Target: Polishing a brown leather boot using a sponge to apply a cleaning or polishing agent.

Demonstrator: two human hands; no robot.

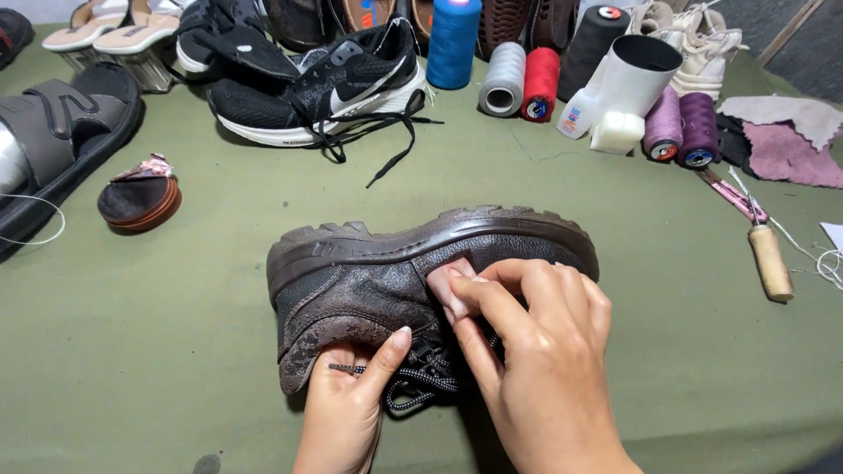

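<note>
Left hand: the left hand (347, 395) comes up from the near edge of the table, thumb stretched upward, fingers tucked under and gripping the worn collar of the scuffed dark brown leather work shoe (421, 281).
Right hand: the right hand (536, 351) reaches in from the near edge, wrist bent, thumb and forefinger pinched on a small pale pink scrap of leather (448, 290) pressed against the shoe's side.
Shoe: it lies on its side in the middle of the olive green cloth-covered table (176, 351), thick sole toward the far edge, speckled laces spilling toward the near edge.
Thread spools: a blue cone of thread (453, 42), a grey spool (503, 79) and a red spool (540, 83) stand along the far edge; two purple spools (680, 127) lie toward the far right corner.
Bottle: a white plastic bottle with a small blue and red label (584, 110) lies between the red spool and the purple ones.
Awl: a wooden-handled awl (768, 259) rests near the right edge.
Other footwear: a black mesh trainer with white sole (325, 88) sits at the far edge.
</note>
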